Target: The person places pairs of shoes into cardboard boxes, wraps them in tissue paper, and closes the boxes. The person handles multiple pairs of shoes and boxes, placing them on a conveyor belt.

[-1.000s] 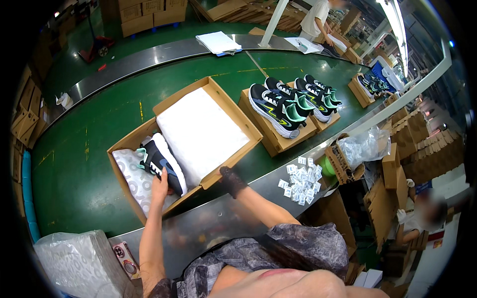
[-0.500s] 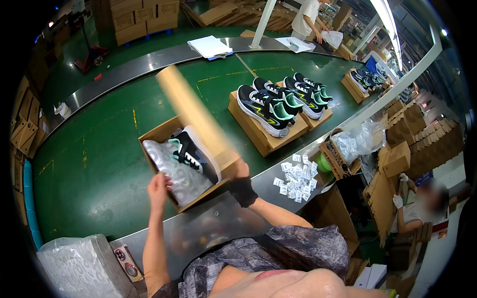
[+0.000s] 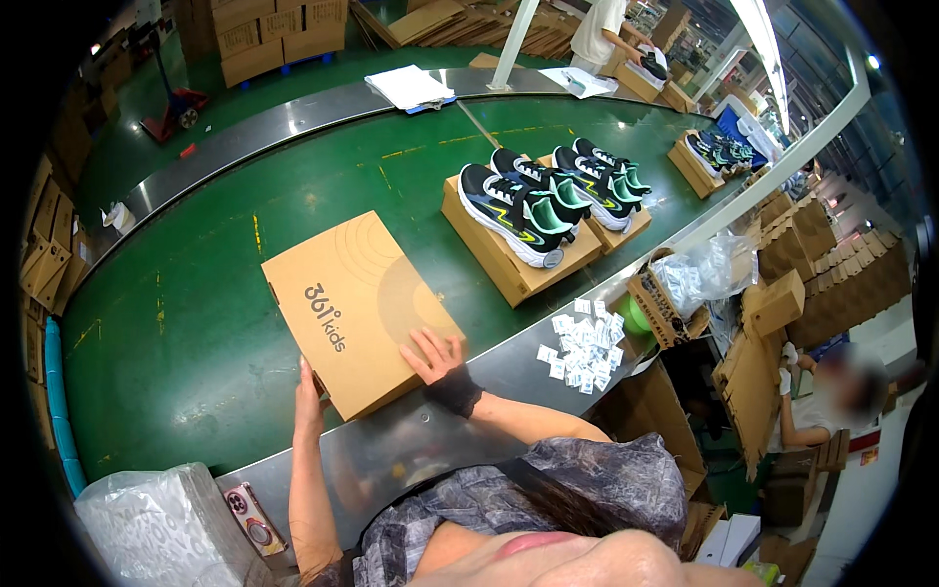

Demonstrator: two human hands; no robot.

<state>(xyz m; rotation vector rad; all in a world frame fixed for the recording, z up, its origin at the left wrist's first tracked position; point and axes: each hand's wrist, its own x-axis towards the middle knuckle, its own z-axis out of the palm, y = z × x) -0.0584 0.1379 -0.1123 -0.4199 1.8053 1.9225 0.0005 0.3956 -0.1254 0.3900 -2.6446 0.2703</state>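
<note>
A brown cardboard shoebox [image 3: 357, 293] with its lid down sits at the near edge of the green belt, tilted to my view. Spread fingers of my right hand [image 3: 435, 356] lie flat on the lid's near right corner; a dark band circles that wrist. Against the box's near left side, my left hand [image 3: 309, 396] grips the edge, its fingers partly hidden by the cardboard. The lid covers whatever is inside. To the right, black sneakers [image 3: 518, 210] with mint linings stand in pairs on top of other shoeboxes [image 3: 533, 279].
Small white packets [image 3: 585, 344] are heaped on the metal ledge [image 3: 411, 460]. Plastic-wrapped sheets [image 3: 156, 528] and a phone [image 3: 252, 519] lie at the lower left. A carton with clear bags [image 3: 675, 298] stands right. Papers [image 3: 409, 88] rest across the belt. Co-workers are farther off.
The lid has swung down over the box, hiding the sneaker and patterned wrapping inside. My right hand has moved from the lid's edge to its top; my left is now at the side.
</note>
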